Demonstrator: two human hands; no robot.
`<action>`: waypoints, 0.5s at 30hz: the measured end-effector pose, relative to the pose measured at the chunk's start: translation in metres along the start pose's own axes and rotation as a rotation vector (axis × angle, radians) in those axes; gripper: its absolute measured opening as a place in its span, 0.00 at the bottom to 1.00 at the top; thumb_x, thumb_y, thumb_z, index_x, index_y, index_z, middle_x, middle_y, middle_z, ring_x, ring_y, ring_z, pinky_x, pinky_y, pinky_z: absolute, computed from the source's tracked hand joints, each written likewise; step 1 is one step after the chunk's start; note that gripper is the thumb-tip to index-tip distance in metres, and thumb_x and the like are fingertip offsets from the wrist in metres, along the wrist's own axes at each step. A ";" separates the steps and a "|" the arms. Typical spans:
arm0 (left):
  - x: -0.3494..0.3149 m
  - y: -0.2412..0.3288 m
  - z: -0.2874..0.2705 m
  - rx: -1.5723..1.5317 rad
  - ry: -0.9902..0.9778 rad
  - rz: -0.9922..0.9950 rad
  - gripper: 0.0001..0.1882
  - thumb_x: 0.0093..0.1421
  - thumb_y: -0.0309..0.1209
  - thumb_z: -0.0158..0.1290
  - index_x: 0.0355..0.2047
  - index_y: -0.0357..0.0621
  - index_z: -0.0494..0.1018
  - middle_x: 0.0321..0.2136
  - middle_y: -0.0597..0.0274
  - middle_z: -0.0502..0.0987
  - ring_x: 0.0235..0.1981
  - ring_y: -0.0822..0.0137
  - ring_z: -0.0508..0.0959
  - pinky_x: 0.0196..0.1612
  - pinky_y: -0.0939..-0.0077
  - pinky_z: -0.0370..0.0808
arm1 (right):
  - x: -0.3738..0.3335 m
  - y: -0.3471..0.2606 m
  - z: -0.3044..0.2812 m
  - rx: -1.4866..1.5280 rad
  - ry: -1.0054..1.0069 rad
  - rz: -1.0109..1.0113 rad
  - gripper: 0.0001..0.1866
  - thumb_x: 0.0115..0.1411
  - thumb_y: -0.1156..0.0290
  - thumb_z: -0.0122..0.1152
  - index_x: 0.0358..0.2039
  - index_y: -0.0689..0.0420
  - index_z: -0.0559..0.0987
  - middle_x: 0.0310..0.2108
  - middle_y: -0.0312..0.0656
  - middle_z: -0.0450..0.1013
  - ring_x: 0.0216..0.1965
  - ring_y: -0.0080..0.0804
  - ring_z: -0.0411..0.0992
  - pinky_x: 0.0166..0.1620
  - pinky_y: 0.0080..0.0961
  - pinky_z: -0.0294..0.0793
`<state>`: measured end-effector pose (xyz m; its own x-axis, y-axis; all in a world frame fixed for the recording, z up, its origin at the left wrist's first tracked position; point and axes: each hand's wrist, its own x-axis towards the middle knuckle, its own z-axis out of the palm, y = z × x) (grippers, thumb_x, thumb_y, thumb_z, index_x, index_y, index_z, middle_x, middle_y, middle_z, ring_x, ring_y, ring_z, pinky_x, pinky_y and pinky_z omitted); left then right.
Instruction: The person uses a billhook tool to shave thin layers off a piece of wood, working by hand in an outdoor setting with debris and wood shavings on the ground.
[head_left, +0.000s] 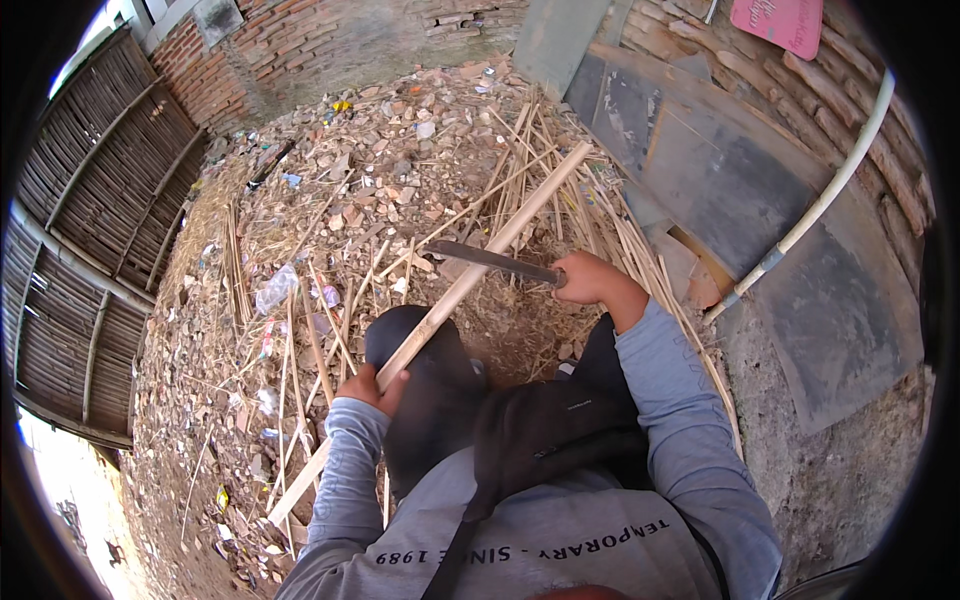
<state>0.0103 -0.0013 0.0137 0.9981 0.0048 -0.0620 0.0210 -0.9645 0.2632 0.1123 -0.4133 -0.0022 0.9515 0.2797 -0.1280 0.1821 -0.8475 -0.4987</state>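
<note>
Bamboo strip, one, sits clasped in left grip, one machete in right grip.

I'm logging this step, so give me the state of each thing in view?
Left hand: closed on the wooden strip
Right hand: closed on the machete
Wooden strip: held at a slant
Machete: crossing over the strip, contact unclear
Loose sticks: scattered
Clear plastic: crumpled
</note>
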 end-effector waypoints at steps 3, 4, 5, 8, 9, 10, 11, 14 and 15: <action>0.000 0.003 -0.004 0.002 -0.048 -0.025 0.36 0.56 0.63 0.50 0.33 0.33 0.72 0.25 0.35 0.77 0.32 0.37 0.79 0.38 0.50 0.75 | 0.004 0.005 0.006 0.025 -0.001 -0.016 0.16 0.47 0.63 0.66 0.36 0.56 0.82 0.28 0.51 0.77 0.33 0.50 0.76 0.38 0.41 0.73; 0.001 0.002 -0.003 -0.004 -0.042 -0.018 0.36 0.56 0.63 0.50 0.32 0.33 0.72 0.25 0.35 0.77 0.32 0.37 0.79 0.38 0.50 0.75 | 0.004 0.007 0.007 0.023 0.000 -0.017 0.16 0.47 0.63 0.66 0.36 0.56 0.82 0.28 0.51 0.77 0.33 0.50 0.76 0.38 0.41 0.73; 0.001 0.001 -0.002 -0.009 -0.034 -0.013 0.36 0.56 0.63 0.50 0.32 0.33 0.72 0.25 0.35 0.77 0.32 0.37 0.79 0.38 0.50 0.75 | 0.004 0.005 0.006 0.018 -0.004 -0.011 0.16 0.47 0.63 0.66 0.36 0.56 0.82 0.28 0.51 0.77 0.33 0.50 0.76 0.38 0.40 0.73; 0.001 -0.004 0.003 -0.021 0.012 -0.003 0.34 0.54 0.63 0.53 0.30 0.37 0.71 0.22 0.38 0.77 0.29 0.38 0.79 0.35 0.49 0.75 | 0.003 0.002 0.003 0.013 -0.005 -0.023 0.15 0.47 0.63 0.66 0.36 0.55 0.82 0.28 0.51 0.77 0.33 0.49 0.76 0.38 0.40 0.73; 0.001 -0.004 0.003 -0.021 0.013 -0.004 0.34 0.54 0.63 0.53 0.30 0.37 0.71 0.22 0.38 0.77 0.29 0.38 0.79 0.35 0.49 0.75 | 0.002 0.001 0.002 0.015 -0.004 -0.037 0.15 0.47 0.63 0.66 0.35 0.55 0.82 0.28 0.51 0.77 0.33 0.48 0.76 0.37 0.40 0.73; 0.001 -0.004 0.003 -0.028 0.017 -0.001 0.34 0.54 0.62 0.53 0.30 0.37 0.71 0.22 0.38 0.77 0.29 0.38 0.79 0.35 0.49 0.75 | 0.002 0.000 0.001 0.015 -0.004 -0.038 0.15 0.47 0.63 0.66 0.35 0.55 0.82 0.28 0.51 0.77 0.33 0.48 0.76 0.37 0.40 0.73; 0.001 -0.004 0.003 -0.033 0.019 0.002 0.34 0.54 0.62 0.53 0.30 0.37 0.71 0.23 0.38 0.77 0.29 0.38 0.79 0.35 0.49 0.75 | 0.000 -0.001 -0.002 0.019 -0.015 -0.008 0.15 0.47 0.63 0.66 0.35 0.55 0.82 0.28 0.50 0.77 0.33 0.48 0.76 0.37 0.39 0.73; 0.001 -0.003 0.002 -0.018 0.014 -0.007 0.34 0.54 0.62 0.53 0.30 0.37 0.71 0.23 0.37 0.77 0.29 0.38 0.79 0.35 0.49 0.75 | 0.000 -0.002 -0.004 0.022 -0.027 0.026 0.14 0.47 0.63 0.66 0.34 0.55 0.82 0.29 0.50 0.77 0.33 0.48 0.76 0.37 0.39 0.73; 0.001 -0.003 0.002 -0.017 0.014 -0.007 0.34 0.54 0.62 0.53 0.30 0.37 0.71 0.23 0.37 0.77 0.29 0.38 0.79 0.35 0.49 0.75 | 0.000 -0.002 -0.004 0.020 -0.028 0.030 0.15 0.47 0.63 0.66 0.34 0.55 0.82 0.29 0.50 0.77 0.33 0.48 0.76 0.37 0.39 0.73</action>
<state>0.0108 0.0009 0.0106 0.9986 0.0154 -0.0508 0.0290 -0.9597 0.2795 0.1131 -0.4130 0.0026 0.9490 0.2674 -0.1669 0.1485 -0.8463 -0.5116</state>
